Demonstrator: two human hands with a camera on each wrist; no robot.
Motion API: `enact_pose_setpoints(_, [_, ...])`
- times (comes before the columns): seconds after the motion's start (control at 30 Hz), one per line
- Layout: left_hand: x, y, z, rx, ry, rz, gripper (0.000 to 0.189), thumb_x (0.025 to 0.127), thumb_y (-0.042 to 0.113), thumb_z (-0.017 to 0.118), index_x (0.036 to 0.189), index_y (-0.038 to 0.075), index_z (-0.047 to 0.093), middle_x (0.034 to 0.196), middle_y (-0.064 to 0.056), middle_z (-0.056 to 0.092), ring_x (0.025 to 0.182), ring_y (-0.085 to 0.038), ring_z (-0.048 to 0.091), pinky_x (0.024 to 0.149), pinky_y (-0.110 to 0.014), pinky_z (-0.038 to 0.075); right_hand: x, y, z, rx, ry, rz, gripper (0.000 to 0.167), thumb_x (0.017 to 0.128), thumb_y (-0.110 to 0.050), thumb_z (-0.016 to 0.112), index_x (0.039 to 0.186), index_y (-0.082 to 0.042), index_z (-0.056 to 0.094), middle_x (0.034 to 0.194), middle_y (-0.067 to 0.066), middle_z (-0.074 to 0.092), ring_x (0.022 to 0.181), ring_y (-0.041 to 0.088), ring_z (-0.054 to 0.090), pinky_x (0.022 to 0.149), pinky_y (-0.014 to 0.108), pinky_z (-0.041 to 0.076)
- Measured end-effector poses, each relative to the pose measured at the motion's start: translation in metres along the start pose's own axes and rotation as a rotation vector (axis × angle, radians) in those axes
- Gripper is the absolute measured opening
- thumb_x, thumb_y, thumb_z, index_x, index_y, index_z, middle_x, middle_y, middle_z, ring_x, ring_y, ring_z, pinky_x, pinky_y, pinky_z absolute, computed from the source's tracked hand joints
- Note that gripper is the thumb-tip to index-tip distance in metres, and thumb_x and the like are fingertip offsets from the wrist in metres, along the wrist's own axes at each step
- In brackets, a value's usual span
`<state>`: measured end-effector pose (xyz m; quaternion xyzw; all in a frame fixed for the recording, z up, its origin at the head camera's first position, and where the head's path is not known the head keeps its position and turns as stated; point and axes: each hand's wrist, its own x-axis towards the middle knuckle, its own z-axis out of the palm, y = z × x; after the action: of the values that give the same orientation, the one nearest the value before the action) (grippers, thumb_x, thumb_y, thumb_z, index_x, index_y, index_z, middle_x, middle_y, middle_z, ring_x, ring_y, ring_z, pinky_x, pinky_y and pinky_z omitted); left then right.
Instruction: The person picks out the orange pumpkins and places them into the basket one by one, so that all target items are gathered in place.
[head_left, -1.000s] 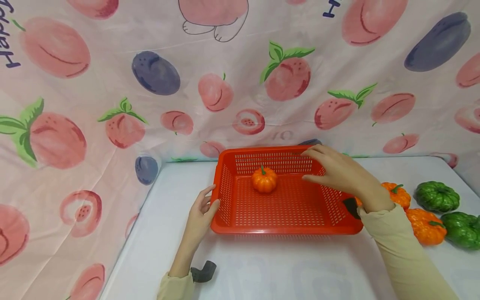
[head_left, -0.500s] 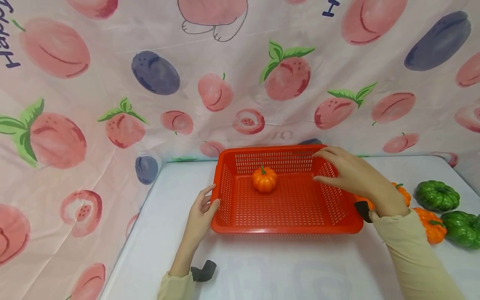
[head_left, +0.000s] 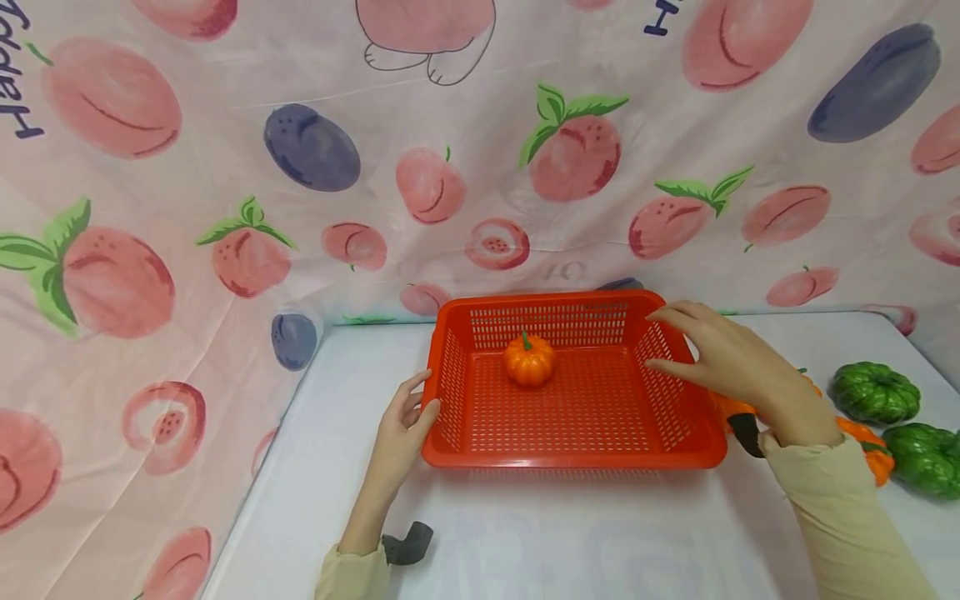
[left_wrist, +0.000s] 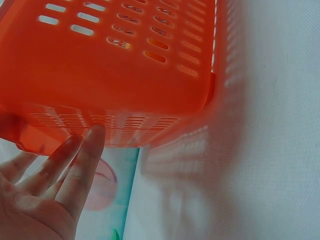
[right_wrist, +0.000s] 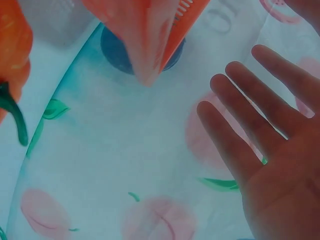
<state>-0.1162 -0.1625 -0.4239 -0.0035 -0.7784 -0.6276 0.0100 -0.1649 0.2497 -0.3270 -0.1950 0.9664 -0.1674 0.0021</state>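
Note:
A red slotted plastic basket (head_left: 570,461) rests on the white table, with one small orange pumpkin (head_left: 528,361) inside toward its back left. At the basket's left side my left hand (head_left: 401,429) touches the rim and outer wall with its fingertips. In the left wrist view the fingers (left_wrist: 85,165) lie nearly straight against the slotted wall. My right hand (head_left: 723,358) holds nothing; fingers and thumb are spread apart over the basket's right wall. The right wrist view shows its fingers (right_wrist: 235,145) extended and separate, away from the basket's corner (right_wrist: 150,40).
Right of the basket lie two green pumpkins (head_left: 873,392) and several orange pumpkins (head_left: 870,450), partly hidden by the right wrist and sleeve. A fruit-printed cloth (head_left: 495,108) hangs at the back and left of the white table (head_left: 525,542).
My right hand has moved to the right, from over the basket's inside to its right wall. The left hand, the basket and the pumpkin in it have stayed put.

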Motion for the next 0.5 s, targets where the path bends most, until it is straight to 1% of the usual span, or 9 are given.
enact_pose_setpoints(0.1, [0.000, 0.000, 0.000, -0.007, -0.001, -0.004, 0.048, 0.098, 0.018, 0.063, 0.143, 0.026, 0.049, 0.128, -0.014, 0.062, 0.110, -0.030, 0.066, 0.087, -0.036, 0.058, -0.003, 0.003, 0.001, -0.003, -0.011, 0.025, 0.071, 0.087, -0.046, 0.074, 0.140, -0.005, 0.050, 0.144, 0.022, 0.044, 0.131, 0.043, 0.042, 0.098, 0.064, 0.044])
enact_pose_setpoints(0.37, [0.001, -0.002, 0.000, -0.008, 0.000, 0.008, 0.048, 0.098, 0.018, 0.064, 0.144, 0.025, 0.049, 0.127, -0.014, 0.063, 0.109, -0.030, 0.066, 0.085, -0.035, 0.059, -0.009, 0.015, 0.004, -0.026, 0.042, 0.001, 0.066, 0.085, -0.038, 0.078, 0.137, -0.006, 0.053, 0.139, 0.022, 0.049, 0.126, 0.042, 0.047, 0.095, 0.066, 0.045])
enact_pose_setpoints(0.5, [0.001, -0.002, 0.000, -0.003, -0.002, 0.012, 0.048, 0.098, 0.018, 0.063, 0.144, 0.022, 0.049, 0.127, -0.017, 0.063, 0.109, -0.032, 0.066, 0.085, -0.036, 0.059, -0.013, 0.020, 0.005, -0.020, 0.054, 0.001, 0.065, 0.085, -0.038, 0.078, 0.137, -0.006, 0.054, 0.139, 0.022, 0.049, 0.127, 0.043, 0.046, 0.096, 0.067, 0.043])
